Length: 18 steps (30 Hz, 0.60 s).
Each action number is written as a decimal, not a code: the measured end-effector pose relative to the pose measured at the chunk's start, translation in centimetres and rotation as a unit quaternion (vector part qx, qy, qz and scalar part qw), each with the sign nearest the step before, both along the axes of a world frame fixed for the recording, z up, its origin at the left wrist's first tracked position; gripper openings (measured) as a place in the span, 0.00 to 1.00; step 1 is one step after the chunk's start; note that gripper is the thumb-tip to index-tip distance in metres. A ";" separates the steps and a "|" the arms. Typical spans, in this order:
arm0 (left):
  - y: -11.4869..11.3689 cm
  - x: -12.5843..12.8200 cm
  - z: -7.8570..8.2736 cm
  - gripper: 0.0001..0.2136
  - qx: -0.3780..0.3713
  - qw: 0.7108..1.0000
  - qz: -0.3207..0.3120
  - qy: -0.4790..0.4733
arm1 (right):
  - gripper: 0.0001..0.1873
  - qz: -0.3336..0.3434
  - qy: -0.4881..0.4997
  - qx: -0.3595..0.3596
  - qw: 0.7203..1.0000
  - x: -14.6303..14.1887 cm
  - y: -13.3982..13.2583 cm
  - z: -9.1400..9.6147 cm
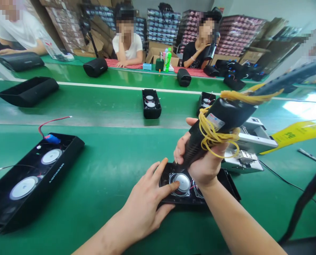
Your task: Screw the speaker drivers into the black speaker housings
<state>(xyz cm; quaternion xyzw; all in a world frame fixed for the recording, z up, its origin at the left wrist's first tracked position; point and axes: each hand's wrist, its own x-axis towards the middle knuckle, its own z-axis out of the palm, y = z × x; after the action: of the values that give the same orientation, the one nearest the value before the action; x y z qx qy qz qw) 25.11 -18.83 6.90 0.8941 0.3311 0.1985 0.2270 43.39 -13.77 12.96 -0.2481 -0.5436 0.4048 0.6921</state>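
Note:
A small black speaker housing (pixel 227 184) with round drivers lies on the green mat in front of me. My left hand (pixel 147 202) rests on its left end, fingers spread, with the index finger touching the silver driver (pixel 183 182). My right hand (pixel 200 161) is closed around the grip of a black electric screwdriver (pixel 221 122), which points down into the housing. Yellow rubber bands (pixel 213 136) are wound round the tool's body. The screwdriver's tip is hidden behind my hand.
A long black speaker housing (pixel 33 177) with a red wire lies at the left. More housings (pixel 151 103) ride the green belt. A white device (pixel 250 141) and a yellow tag (pixel 293 134) sit at the right. Three people sit across the belt.

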 end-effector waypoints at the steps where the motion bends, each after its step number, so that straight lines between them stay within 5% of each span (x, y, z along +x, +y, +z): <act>1: 0.0 0.0 0.0 0.27 0.000 1.000 -0.001 -0.002 | 0.36 0.000 -0.001 0.000 1.000 0.0 0.0 -0.1; 18: 0.3 0.0 0.4 0.25 0.000 1.000 -0.002 0.004 | 0.34 0.042 -0.004 -0.020 0.999 -0.5 0.0 -1.1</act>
<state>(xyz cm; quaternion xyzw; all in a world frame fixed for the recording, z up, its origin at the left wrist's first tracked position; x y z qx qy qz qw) 25.14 -18.51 7.28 0.8955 0.3306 0.1945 0.2259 42.94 -13.76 11.88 -0.2401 -0.5481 0.4436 0.6672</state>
